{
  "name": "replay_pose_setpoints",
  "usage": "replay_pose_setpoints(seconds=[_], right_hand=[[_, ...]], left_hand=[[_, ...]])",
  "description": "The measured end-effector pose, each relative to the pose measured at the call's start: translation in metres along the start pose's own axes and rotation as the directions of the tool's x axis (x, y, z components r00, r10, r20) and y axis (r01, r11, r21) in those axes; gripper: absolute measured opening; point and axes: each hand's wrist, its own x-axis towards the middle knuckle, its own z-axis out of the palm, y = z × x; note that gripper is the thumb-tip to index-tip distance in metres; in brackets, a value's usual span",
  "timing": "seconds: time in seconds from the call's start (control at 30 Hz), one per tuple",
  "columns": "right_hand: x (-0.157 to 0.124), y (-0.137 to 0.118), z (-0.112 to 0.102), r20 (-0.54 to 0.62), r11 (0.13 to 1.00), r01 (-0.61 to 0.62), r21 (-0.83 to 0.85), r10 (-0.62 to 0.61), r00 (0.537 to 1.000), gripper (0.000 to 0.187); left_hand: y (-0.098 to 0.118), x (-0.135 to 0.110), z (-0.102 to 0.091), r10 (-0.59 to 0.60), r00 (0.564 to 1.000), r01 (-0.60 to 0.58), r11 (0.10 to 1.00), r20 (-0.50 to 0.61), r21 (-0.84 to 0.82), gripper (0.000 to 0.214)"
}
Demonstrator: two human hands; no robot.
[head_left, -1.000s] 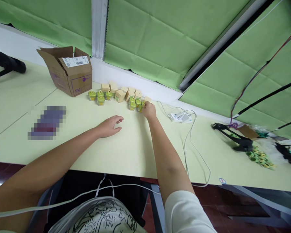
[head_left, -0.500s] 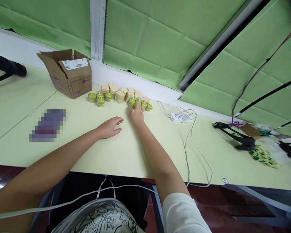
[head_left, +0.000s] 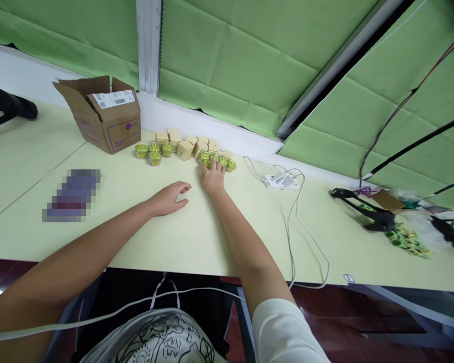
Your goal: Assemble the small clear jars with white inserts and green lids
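Observation:
My right hand (head_left: pixel 213 179) reaches into a cluster of small clear jars with green lids and loops on top. Its fingers close around one green-lidded jar (head_left: pixel 207 164), which they partly cover. Just right of the fingers stands another such jar (head_left: pixel 231 165). My left hand (head_left: pixel 170 198) hovers at or just over the table, thumb and fingers apart, holding nothing. A second group of green-lidded jars (head_left: pixel 155 157) stands to the left. Several small beige cartons (head_left: pixel 185 149) stand behind the jars.
An open cardboard box (head_left: pixel 124 132) stands at the back left. A blurred-out flat object (head_left: pixel 73 194) lies on the left of the table (head_left: pixel 196 242). To the right are a white power strip (head_left: pixel 282 181) with cables, a black frame-like object (head_left: pixel 378 220) and a green pile (head_left: pixel 408 239).
The view has shifted slightly, moving everything a little to the left. My hands keep nearly the same pose, with the right one still at the jars.

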Motion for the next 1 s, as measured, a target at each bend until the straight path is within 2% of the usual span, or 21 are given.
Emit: replay_pose_setpoints(seconds=[0.4,0.53,0.63,0.73,0.87,1.0], right_hand=[[0.004,-0.006,0.004,-0.006,0.999,-0.038,0.019,0.038,0.999,0.056],[-0.004,-0.002,0.003,-0.042,1.0,0.005,0.031,-0.003,0.999,0.058],[-0.015,0.008,-0.002,-0.087,0.998,0.02,0.056,-0.015,0.996,0.052],[-0.026,0.022,-0.005,-0.072,0.993,-0.069,0.095,0.076,0.995,0.045],[-0.033,0.034,-0.004,0.007,0.966,-0.212,0.145,0.213,0.977,0.046],[-0.034,0.038,-0.003,0.087,0.948,-0.263,0.177,0.251,0.964,0.047]], left_hand=[[-0.004,0.002,0.001,0.002,1.0,-0.002,1.0,0.015,0.03,0.046],[-0.004,0.001,0.0,0.01,1.0,-0.01,0.999,0.011,0.035,0.045],[-0.003,0.001,0.0,0.006,1.0,-0.007,0.999,0.016,0.031,0.044],[-0.002,0.002,0.0,0.004,1.0,-0.005,0.999,0.02,0.037,0.044],[-0.003,0.003,0.001,0.009,1.0,-0.01,0.998,0.02,0.061,0.044],[-0.006,0.003,0.0,0.007,1.0,-0.009,0.996,0.022,0.086,0.044]])
